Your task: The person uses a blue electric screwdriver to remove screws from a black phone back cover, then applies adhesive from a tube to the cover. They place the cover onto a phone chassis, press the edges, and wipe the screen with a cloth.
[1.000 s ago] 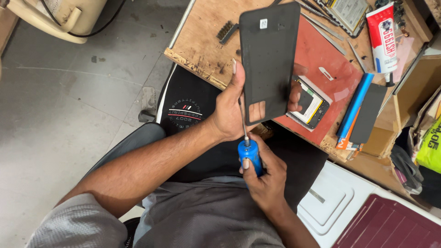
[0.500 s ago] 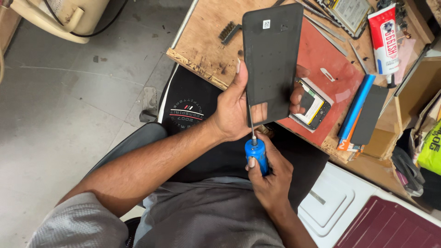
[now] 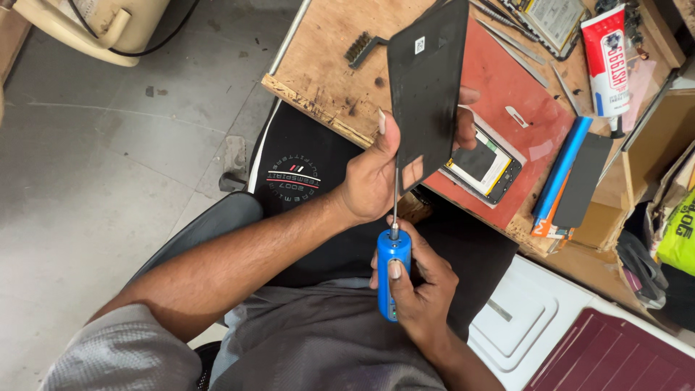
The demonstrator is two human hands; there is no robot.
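My left hand holds a flat black rectangular panel upright above the bench edge, thumb on one long side and fingers on the other. My right hand grips a blue cylindrical screwdriver below it. Its thin metal shaft points up and meets the panel's lower edge near my left palm. An opened phone body lies on the red mat just behind the panel.
The wooden bench carries a small black brush, tweezers, a red-and-white glue tube and a blue-and-orange bar beside a dark strip. A cream appliance stands on the grey floor. White lids sit lower right.
The panel and my left hand have shifted slightly right and up in view. The screwdriver has moved with them, its tip staying at the panel's lower edge.
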